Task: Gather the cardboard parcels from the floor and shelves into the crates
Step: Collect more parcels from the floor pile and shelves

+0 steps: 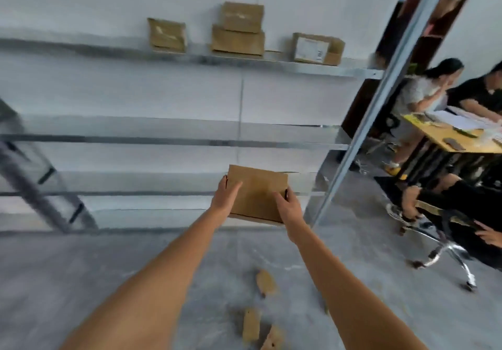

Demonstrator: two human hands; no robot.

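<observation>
Grey shelving [271, 63] behind, cardboard parcel [256, 192] between both hands, left hand [224, 196] and right hand [288, 208] gripping its sides

Grey concrete floor [81, 268], pale wall [108, 2], metal shelving [326, 71], yellow-topped table [445, 139] and swivel chair [445, 252] at right

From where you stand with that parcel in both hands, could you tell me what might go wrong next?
1. Small cardboard pieces lie on the floor right in front of you; you could tread on one or slip.
2. The left hand and right hand hold the flat parcel only at its side edges, so it might slide out.
3. The stacked parcels on the upper shelf could topple if the shelf is knocked.
</observation>
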